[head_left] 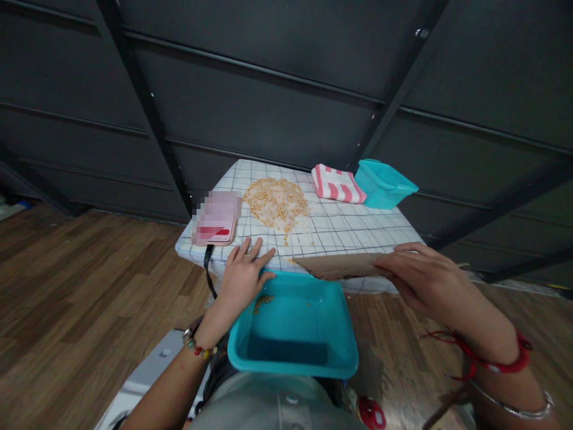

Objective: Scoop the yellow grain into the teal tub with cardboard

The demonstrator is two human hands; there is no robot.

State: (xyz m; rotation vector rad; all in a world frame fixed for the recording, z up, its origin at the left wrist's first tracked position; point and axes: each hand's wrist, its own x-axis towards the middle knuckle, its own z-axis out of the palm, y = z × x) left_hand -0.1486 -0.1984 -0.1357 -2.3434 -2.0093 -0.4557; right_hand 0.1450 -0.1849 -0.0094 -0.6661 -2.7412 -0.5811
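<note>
Head view: the left hand (244, 278) lies flat on the counter (358, 230) edge, fingers spread and holding nothing, touching the teal tub (290, 337). Only a few kernels (263, 301) sit in the tub; the main pile (276, 203) lies on the counter. The right hand (425, 280) grips a cardboard sheet (340, 264) at the counter's edge.

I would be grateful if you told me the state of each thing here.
Large teal plastic tub: open, a few grains inside.
Loose pile of yellow and white grains: spread on checked tablecloth.
Brown cardboard sheet: held flat at tablecloth edge.
Right hand: grip shut on cardboard.
Left hand: open, fingers flat on tablecloth.
Pink-striped cloth: folded.
Small teal plastic box: open.
</note>
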